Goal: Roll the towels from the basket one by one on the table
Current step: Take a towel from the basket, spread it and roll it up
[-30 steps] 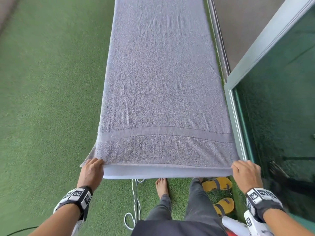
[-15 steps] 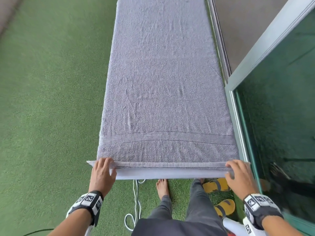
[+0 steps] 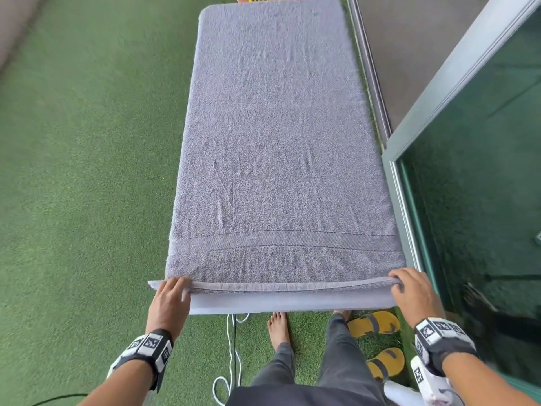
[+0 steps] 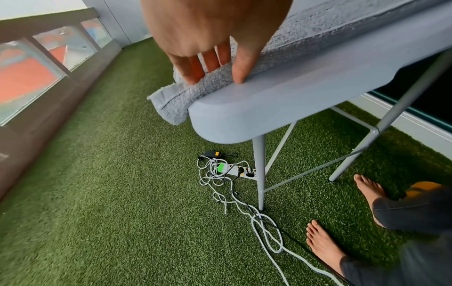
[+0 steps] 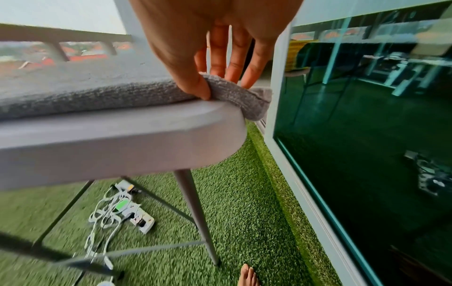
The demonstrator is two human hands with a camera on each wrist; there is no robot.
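grey towel (image 3: 281, 148) spread flat along the table (image 3: 292, 303), covering nearly the whole top, near hem folded over once at the near edge. left hand (image 3: 169, 303) pinching the near left corner, thumb under, fingers (image 4: 210, 62) on top. right hand (image 3: 414, 294) pinching the near right corner likewise. bare feet on green turf (image 3: 73, 171) below, beside yellow sandals (image 3: 374, 323).

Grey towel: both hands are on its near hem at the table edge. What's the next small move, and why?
Probably turn the hem over, away from you, to start the roll. The towel lies flat along the table, no turn made yet; the left hand and right hand pinch the near corners evenly.
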